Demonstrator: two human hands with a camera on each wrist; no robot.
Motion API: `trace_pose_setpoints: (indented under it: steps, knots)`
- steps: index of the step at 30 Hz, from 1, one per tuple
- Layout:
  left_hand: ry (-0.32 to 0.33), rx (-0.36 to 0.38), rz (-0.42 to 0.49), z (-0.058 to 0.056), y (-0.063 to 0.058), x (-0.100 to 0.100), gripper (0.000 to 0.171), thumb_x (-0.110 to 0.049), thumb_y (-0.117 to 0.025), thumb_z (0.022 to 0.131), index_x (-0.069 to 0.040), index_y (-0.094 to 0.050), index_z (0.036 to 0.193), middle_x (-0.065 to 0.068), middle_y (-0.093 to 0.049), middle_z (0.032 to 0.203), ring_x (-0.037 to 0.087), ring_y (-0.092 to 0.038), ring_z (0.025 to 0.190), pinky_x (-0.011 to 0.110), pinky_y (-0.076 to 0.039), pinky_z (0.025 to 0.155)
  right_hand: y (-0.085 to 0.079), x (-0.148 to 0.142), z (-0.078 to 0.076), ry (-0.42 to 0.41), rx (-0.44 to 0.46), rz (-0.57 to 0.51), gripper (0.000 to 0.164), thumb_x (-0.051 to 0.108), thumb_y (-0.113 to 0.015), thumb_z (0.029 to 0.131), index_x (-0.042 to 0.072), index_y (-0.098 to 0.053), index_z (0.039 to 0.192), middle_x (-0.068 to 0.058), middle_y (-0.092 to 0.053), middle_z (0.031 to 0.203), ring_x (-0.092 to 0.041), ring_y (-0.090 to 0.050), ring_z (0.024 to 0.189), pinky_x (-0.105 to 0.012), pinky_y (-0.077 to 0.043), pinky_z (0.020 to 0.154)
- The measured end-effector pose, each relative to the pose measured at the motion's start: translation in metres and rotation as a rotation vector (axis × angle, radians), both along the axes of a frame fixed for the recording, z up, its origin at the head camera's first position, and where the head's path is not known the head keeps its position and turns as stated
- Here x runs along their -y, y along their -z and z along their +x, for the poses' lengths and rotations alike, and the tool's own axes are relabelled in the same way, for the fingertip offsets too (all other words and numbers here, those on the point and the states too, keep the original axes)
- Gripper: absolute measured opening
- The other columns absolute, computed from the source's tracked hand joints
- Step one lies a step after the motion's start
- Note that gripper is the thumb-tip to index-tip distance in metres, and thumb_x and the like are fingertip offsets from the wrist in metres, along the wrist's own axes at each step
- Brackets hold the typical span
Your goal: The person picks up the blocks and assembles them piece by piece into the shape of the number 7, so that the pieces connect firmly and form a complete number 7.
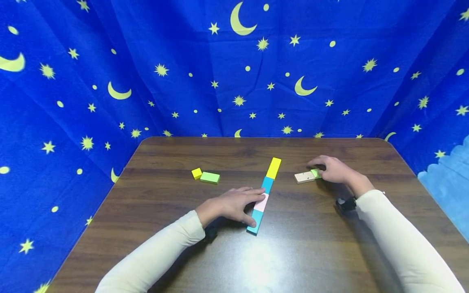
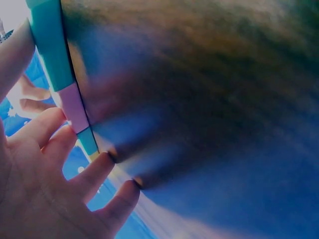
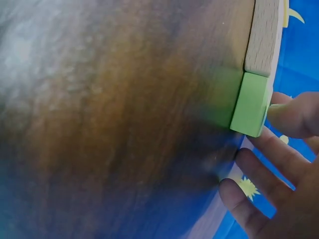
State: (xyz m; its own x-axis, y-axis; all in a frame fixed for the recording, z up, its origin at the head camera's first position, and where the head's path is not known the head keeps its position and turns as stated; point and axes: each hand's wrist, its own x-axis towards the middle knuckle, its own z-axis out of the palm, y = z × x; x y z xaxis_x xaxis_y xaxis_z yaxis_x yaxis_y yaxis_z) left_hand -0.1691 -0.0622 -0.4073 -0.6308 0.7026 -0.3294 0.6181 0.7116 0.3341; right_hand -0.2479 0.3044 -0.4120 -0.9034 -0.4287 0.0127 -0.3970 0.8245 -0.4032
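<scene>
A straight row runs away from me mid-table: a near teal block (image 1: 255,223), a pink block (image 1: 261,202), a far teal block (image 1: 267,184) and a yellow block (image 1: 273,167). My left hand (image 1: 234,203) lies along its left side, thumb on the near teal block, fingertips by the pink one, fingers spread fairly straight. Farther right, my right hand (image 1: 335,170) is over the right end of a short green block (image 1: 315,173). That block lies end to end with a plain wooden block (image 1: 304,177). In the right wrist view, the thumb and fingers sit loosely beside the green block (image 3: 250,104).
On the table's left lie a small yellow cube (image 1: 196,173) and a longer light green block (image 1: 210,178), their corners close together. Beyond the brown wooden table (image 1: 165,252), a blue curtain (image 1: 205,53) with moons and stars hangs along the back and sides.
</scene>
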Motion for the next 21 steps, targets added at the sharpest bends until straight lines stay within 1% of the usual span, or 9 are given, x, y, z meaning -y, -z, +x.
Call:
trace_pose_setpoints:
  steps: [2, 7, 9, 13, 19, 21]
  knots:
    - [-0.001, 0.004, 0.001, 0.0005, 0.0002, 0.0001, 0.084, -0.054, -0.07, 0.086, -0.031, -0.03, 0.156, -0.018, -0.016, 0.166, 0.026, -0.019, 0.156, 0.054, -0.021, 0.123, 0.0005, -0.0001, 0.0021, 0.003, 0.003, -0.014, 0.046, -0.004, -0.054, 0.08, 0.004, -0.068, 0.123, -0.023, -0.064, 0.127, -0.044, -0.056, 0.123, -0.061, -0.044, 0.102]
    - [-0.003, 0.011, 0.006, 0.0011, -0.0009, 0.0005, 0.083, -0.053, -0.07, 0.087, -0.03, -0.03, 0.156, -0.017, -0.016, 0.167, 0.026, -0.018, 0.156, 0.053, -0.019, 0.124, 0.0016, 0.0007, 0.0056, -0.034, -0.027, -0.036, 0.048, -0.007, -0.055, 0.074, 0.004, -0.07, 0.118, -0.022, -0.066, 0.122, -0.042, -0.06, 0.116, -0.057, -0.047, 0.095]
    - [-0.001, 0.012, 0.005, 0.0011, -0.0011, 0.0007, 0.083, -0.053, -0.07, 0.087, -0.03, -0.03, 0.157, -0.017, -0.016, 0.167, 0.026, -0.017, 0.156, 0.053, -0.019, 0.124, 0.0016, 0.0014, 0.0064, -0.049, -0.033, -0.039, 0.048, -0.008, -0.055, 0.074, 0.004, -0.071, 0.117, -0.022, -0.066, 0.122, -0.042, -0.06, 0.115, -0.058, -0.047, 0.095]
    - [0.0, 0.015, 0.008, 0.0013, -0.0016, 0.0013, 0.083, -0.053, -0.07, 0.087, -0.03, -0.03, 0.157, -0.017, -0.015, 0.167, 0.027, -0.017, 0.156, 0.054, -0.019, 0.124, 0.0012, 0.0019, 0.0069, -0.049, -0.022, -0.023, 0.046, -0.008, -0.057, 0.075, 0.004, -0.071, 0.118, -0.023, -0.065, 0.124, -0.044, -0.059, 0.117, -0.06, -0.046, 0.097]
    - [-0.004, 0.016, 0.014, 0.0012, -0.0016, 0.0018, 0.083, -0.052, -0.071, 0.087, -0.03, -0.031, 0.156, -0.017, -0.016, 0.167, 0.026, -0.017, 0.156, 0.054, -0.019, 0.124, 0.0038, 0.0025, 0.0064, -0.068, -0.057, 0.003, 0.039, -0.007, -0.061, 0.078, 0.002, -0.071, 0.115, -0.024, -0.066, 0.121, -0.046, -0.06, 0.115, -0.061, -0.046, 0.098]
    - [-0.001, 0.013, 0.016, 0.0012, -0.0013, 0.0015, 0.083, -0.052, -0.071, 0.087, -0.03, -0.031, 0.156, -0.017, -0.016, 0.167, 0.026, -0.017, 0.156, 0.054, -0.019, 0.124, 0.0047, 0.0021, 0.0067, -0.061, -0.063, 0.005, 0.039, -0.006, -0.061, 0.078, 0.001, -0.071, 0.115, -0.025, -0.066, 0.12, -0.046, -0.06, 0.114, -0.061, -0.046, 0.098]
